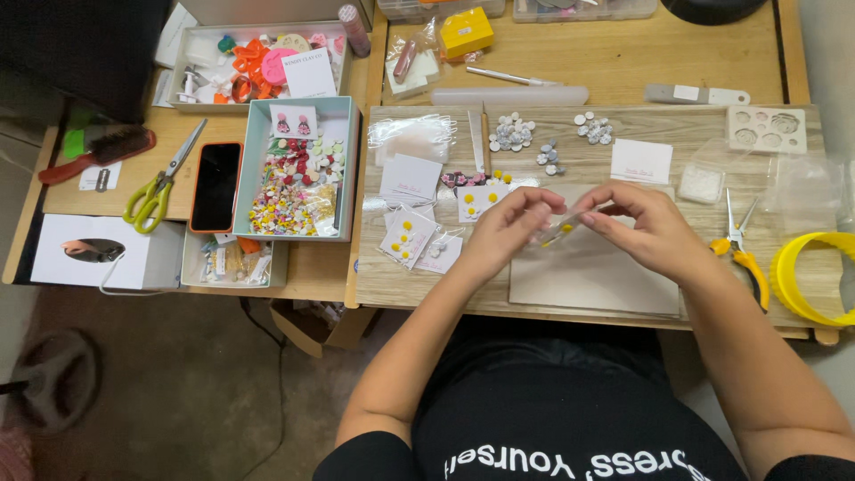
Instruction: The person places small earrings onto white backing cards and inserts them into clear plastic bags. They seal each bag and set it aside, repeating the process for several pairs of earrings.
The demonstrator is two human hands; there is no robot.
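Both forearms angled inward, left hand (508, 232) and right hand (646, 227) close together, fingers pinched.

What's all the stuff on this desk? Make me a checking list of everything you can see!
Surface: wooden table with a pale work board under the hands.
Job's things: small clear packet with yellow bits, pinched between both hands; white cards with yellow earrings lying left of the hands.
Clutter: teal box of little colourful pieces, green-handled scissors, black phone, yellow-handled pliers, grey flower pieces, brush.
Grippers: left hand and right hand both pinch the packet.
Cables: a dark cable on the floor.
Surroundings: brown floor, fan base.
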